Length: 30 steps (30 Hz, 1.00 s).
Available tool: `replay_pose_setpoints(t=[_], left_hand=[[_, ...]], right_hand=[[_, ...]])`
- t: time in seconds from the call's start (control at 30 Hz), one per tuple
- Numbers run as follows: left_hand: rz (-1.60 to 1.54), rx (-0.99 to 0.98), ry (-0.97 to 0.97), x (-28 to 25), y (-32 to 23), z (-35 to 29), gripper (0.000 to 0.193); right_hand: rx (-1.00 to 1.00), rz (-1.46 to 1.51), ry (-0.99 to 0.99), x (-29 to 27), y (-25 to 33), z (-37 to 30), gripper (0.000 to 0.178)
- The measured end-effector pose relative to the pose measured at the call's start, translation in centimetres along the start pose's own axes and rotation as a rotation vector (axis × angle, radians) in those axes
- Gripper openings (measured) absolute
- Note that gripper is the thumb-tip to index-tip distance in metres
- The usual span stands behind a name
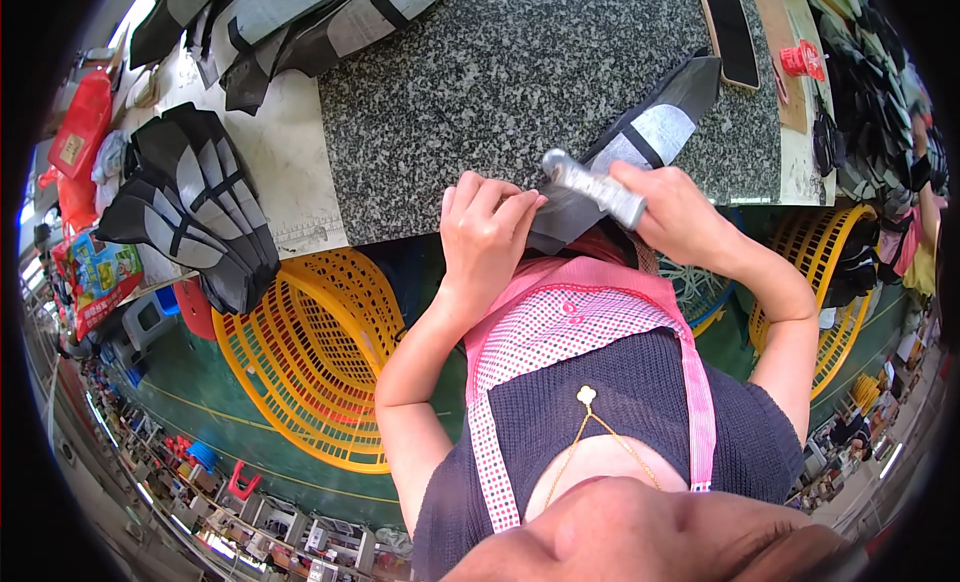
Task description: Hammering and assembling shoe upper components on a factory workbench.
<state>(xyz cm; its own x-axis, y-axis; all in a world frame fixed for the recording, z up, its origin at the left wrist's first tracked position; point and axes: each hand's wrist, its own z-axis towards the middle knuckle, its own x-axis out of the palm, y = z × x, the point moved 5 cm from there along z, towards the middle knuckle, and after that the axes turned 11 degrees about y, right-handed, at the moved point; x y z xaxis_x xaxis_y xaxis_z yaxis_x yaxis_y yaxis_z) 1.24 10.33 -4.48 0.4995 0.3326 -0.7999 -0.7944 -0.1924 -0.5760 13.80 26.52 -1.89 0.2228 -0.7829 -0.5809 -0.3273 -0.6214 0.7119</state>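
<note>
Piece (625, 154): I see one, long, black and grey with a dark strip, slanting over the front edge of the speckled, stone-like tabletop (430, 132).
Left hand (480, 227): curled by its near end, thumb and fingertips close together; I cannot tell whether they pinch it.
Right hand (678, 212): closed round the tool.
Silvery tool (592, 184): one, rod-shaped, blurred.
Fanned stack (205, 207): one, strapped pieces overlapping too closely for me to count.
Yellow baskets (250, 352) (797, 244): two, latticed, rounded.
Phone (733, 32): one, flat, dark-screened.
</note>
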Motion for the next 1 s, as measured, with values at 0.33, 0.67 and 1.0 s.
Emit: replay_pose_setpoints(t=[0.33,0.67,1.0], left_hand=[[0.191,0.105,0.043,0.5,-1.4,-0.4,0.011],[0.302,0.297,0.063,3.4,-3.9,-2.0,0.034],[0.457,0.241,-0.015,5.1,-4.0,-1.9,0.037]], right_hand=[[-0.092,0.096,-0.026,-0.2,0.2,0.2,0.015],[-0.076,0.011,0.035,0.7,0.0,0.9,0.016],[-0.143,0.071,-0.153,-0.9,0.0,0.0,0.015]])
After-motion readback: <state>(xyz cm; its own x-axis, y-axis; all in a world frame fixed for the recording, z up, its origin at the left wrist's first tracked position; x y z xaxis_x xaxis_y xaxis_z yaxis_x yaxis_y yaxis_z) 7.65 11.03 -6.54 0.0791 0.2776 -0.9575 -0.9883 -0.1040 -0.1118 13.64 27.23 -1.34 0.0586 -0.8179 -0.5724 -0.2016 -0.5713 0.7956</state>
